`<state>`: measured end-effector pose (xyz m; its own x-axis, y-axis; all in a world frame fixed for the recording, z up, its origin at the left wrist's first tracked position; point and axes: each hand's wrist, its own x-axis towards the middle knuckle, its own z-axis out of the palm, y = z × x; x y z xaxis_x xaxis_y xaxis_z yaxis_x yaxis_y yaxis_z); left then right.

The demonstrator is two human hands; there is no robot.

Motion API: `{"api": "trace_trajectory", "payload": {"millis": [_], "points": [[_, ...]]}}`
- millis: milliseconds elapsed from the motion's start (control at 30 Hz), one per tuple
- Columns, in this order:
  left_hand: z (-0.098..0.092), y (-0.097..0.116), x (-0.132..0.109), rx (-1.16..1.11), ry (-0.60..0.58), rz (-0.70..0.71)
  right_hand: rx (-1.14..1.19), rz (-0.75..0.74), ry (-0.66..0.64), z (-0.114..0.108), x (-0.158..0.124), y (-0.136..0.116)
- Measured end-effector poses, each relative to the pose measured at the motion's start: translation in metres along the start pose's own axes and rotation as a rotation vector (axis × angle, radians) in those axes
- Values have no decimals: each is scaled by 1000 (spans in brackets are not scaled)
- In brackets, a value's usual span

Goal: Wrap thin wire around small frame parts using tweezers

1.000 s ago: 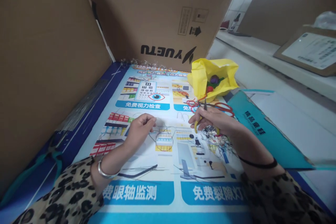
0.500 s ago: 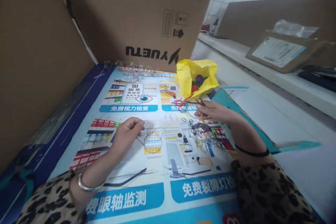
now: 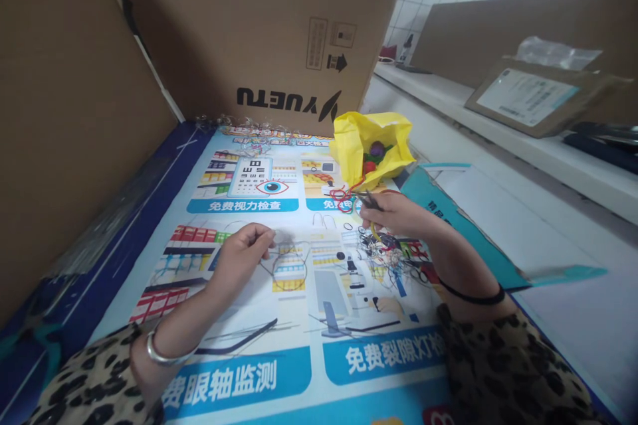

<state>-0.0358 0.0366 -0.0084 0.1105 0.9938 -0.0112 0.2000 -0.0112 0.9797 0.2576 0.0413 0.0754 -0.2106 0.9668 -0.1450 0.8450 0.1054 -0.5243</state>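
Observation:
My left hand pinches a thin wire bent into several loops, which hangs just above the printed sheet to the right of the fingertips. My right hand is closed around small pliers with dark pointed jaws and a yellow handle. Their jaws point left and are apart from the wire piece. Below the right hand lies a tangled heap of wire scraps and dark rings. Beyond the pliers, a red cord trails out of a yellow bag holding red and purple balls.
Cardboard walls stand behind and left. More thin wires lie along the back edge. A teal board is at the right, under a ledge with a parcel. Teal handles show at lower left. Straight wires lie in front.
My right hand has moved a little left and down with the pliers, whose jaws have swung lower. My left hand and its wire stay nearly still.

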Motion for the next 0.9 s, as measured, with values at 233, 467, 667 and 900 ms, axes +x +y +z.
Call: {"api": "trace_trajectory", "payload": {"millis": [233, 467, 667, 900], "points": [[-1, 1, -1, 14, -4, 16, 426, -77, 75, 21, 13, -2], [0, 4, -1, 17, -17, 7, 404, 1, 182, 21, 24, 22], [1, 5, 0, 23, -8, -9, 448, 35, -2, 15, 19, 17], [1, 7, 0, 19, -7, -26, 356, 110, 116, 7, 16, 25]]}}
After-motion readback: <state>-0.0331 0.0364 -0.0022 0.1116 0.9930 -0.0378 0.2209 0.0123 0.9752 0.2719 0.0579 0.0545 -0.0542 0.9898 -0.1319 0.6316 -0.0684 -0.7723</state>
